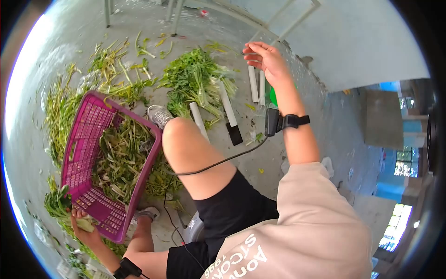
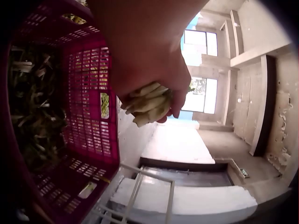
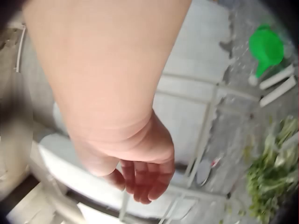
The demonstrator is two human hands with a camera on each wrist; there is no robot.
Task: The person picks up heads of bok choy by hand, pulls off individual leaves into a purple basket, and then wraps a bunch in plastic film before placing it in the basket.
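My left hand point(image 1: 86, 229) grips a bunch of leafy green vegetables point(image 1: 57, 203) beside the near-left corner of the purple plastic crate point(image 1: 145, 180). In the left wrist view the pale cut stalk ends point(image 2: 152, 106) stick out of the curled fingers. Loose wilted leaves and stems point(image 1: 121, 158) fill the bottom of the tilted-looking crate. My right hand point(image 1: 270, 64) is raised over the floor with loosely bent fingers and holds nothing. Under it and to its left lies a pile of fresh leafy greens point(image 1: 193, 76).
White tubes point(image 1: 226, 103), one with a black end piece point(image 1: 234, 134), lie near the greens pile. A green plastic container point(image 3: 267, 46) stands by more tubes. Scattered stems point(image 1: 55, 111) surround the crate. A metal frame point(image 1: 241, 17) stands by the wall. A cable point(image 1: 204, 171) crosses my knee.
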